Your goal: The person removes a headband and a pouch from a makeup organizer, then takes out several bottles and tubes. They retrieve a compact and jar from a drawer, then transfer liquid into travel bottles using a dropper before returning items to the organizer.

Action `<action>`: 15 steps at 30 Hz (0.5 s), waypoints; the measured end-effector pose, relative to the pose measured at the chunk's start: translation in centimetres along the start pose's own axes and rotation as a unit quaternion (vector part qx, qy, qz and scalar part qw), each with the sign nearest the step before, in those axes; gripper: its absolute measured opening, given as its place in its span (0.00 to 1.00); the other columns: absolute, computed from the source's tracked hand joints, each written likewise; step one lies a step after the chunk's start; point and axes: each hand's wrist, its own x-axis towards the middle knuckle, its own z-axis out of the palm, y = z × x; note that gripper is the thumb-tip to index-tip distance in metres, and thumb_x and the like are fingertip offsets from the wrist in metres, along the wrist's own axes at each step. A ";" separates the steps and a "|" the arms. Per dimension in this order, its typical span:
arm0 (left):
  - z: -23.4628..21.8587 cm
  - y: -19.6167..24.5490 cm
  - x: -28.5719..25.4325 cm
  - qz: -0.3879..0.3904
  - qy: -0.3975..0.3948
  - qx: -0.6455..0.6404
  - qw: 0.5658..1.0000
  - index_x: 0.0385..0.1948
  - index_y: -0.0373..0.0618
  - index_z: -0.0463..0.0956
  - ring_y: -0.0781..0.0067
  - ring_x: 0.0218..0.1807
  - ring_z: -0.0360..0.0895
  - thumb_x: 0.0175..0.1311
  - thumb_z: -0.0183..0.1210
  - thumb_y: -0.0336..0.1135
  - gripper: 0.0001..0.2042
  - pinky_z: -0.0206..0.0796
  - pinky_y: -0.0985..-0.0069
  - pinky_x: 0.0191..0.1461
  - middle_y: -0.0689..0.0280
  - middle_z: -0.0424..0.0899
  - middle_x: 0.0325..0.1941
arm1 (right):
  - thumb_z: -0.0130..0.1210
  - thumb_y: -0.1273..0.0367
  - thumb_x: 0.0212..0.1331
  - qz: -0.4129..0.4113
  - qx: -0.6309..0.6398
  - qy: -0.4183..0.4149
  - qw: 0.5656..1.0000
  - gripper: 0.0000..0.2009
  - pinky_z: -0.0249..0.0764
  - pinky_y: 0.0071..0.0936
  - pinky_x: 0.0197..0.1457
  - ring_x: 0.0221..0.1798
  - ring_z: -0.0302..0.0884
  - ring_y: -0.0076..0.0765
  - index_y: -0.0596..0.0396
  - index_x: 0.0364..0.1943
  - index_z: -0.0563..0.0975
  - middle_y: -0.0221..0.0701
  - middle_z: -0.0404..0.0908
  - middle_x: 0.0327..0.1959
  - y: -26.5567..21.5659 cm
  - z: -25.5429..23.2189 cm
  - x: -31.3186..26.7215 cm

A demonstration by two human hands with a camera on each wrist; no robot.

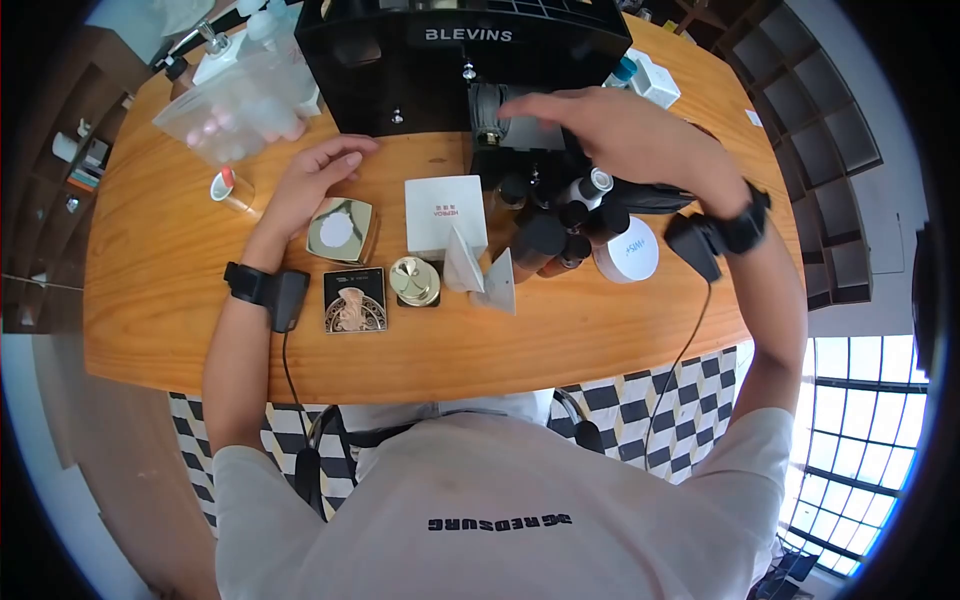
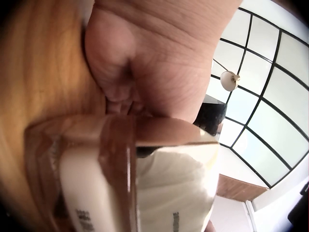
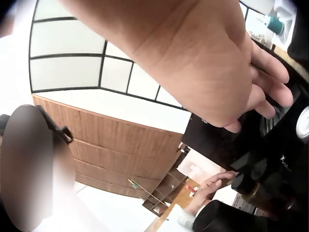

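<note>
The right hand (image 1: 640, 135) hangs over a pulled-out drawer (image 1: 545, 135) of the black organizer (image 1: 375, 75) lettered BLEVINS, its fingers reaching toward the left, mostly straight and slightly bent at the tips. Below the fingertips, by the drawer's left wall, is a clear glass bottle (image 1: 488, 112); whether they touch it I cannot tell. The left hand (image 1: 315, 180) rests on the wooden worktop (image 1: 600, 340), left of its middle, fingers loosely bent. Near its wrist is a square jar (image 1: 342, 231) with a shiny gold lid.

Just in front of the drawer stands a cluster of dark bottles (image 1: 540, 240), with a white-topped bottle (image 1: 592, 187) among them. To their right, toward the worktop's right edge, sits a round white jar (image 1: 627, 250). To their left is a white box (image 1: 444, 215), and nearer the front edge are a folded white card (image 1: 478, 278), a gold-capped container (image 1: 414, 281) and a black compact (image 1: 355, 300) with an ornate gold design.

Toward the worktop's left edge stands an orange-tipped lipstick (image 1: 229, 182). Behind it, near the back left corner, lies a translucent pouch (image 1: 235, 125), and a pump bottle (image 1: 212, 42) stands farther back. The organizer itself occupies the middle of the back edge.
</note>
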 end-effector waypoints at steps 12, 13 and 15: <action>0.0 0.1 -0.1 0.008 0.003 -0.003 1.000 0.57 0.42 0.81 0.80 0.56 0.77 0.78 0.54 0.36 0.14 0.70 0.78 0.60 0.69 0.83 0.59 | 0.51 0.74 0.60 0.140 0.151 -0.266 0.942 0.19 0.76 0.29 0.47 0.40 0.81 0.32 0.53 0.56 0.79 0.33 0.84 0.37 2.1 2.1 6.7; 0.0 0.0 0.0 0.008 0.003 -0.004 1.000 0.57 0.42 0.81 0.80 0.56 0.77 0.78 0.54 0.36 0.14 0.70 0.79 0.60 0.69 0.83 0.59 | 0.51 0.74 0.60 0.141 0.149 -0.266 0.942 0.19 0.76 0.29 0.47 0.40 0.81 0.32 0.53 0.56 0.79 0.33 0.84 0.37 2.2 2.2 6.3; 0.0 -0.2 0.0 0.007 0.003 -0.009 1.000 0.57 0.42 0.81 0.80 0.56 0.77 0.78 0.54 0.36 0.14 0.70 0.79 0.59 0.69 0.83 0.59 | 0.55 0.68 0.64 0.128 0.206 -0.142 0.960 0.10 0.73 0.31 0.40 0.33 0.78 0.30 0.52 0.46 0.80 0.28 0.80 0.31 2.8 2.9 5.3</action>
